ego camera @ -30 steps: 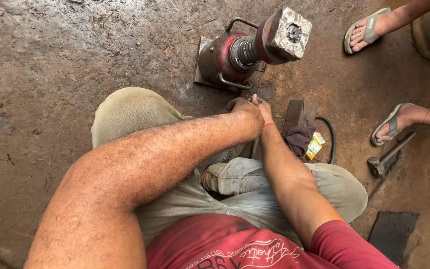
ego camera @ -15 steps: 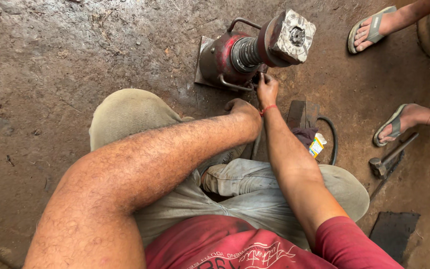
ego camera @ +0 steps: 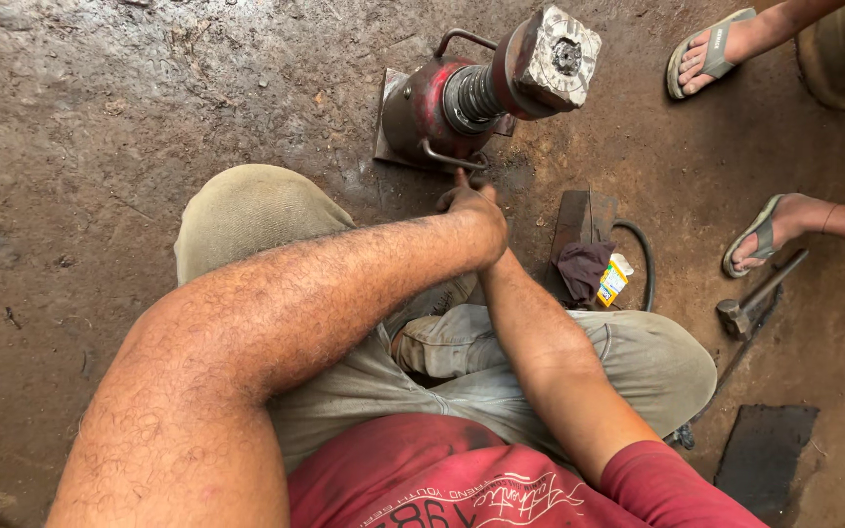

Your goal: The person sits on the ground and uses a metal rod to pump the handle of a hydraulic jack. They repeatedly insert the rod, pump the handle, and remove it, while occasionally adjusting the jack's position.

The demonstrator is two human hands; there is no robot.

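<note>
A red jack (ego camera: 462,103) stands on the dirt floor (ego camera: 149,108). The left hand (ego camera: 471,210) reaches its base, one finger touching the wire handle. The right hand is hidden behind the left forearm, its grip impossible to tell.

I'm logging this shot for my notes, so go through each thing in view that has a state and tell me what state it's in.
Red jack: upright on the ground, screw ram raised.
Left hand: at the jack's base, finger touching its wire handle.
Right hand: hidden behind the left forearm, cannot tell.
Hammer: lying on the ground, untouched.
Dark rag: crumpled on a flat metal piece.
Small yellow packet: lying beside the rag.
Sandalled feet: another person's, flat on the ground.
</note>
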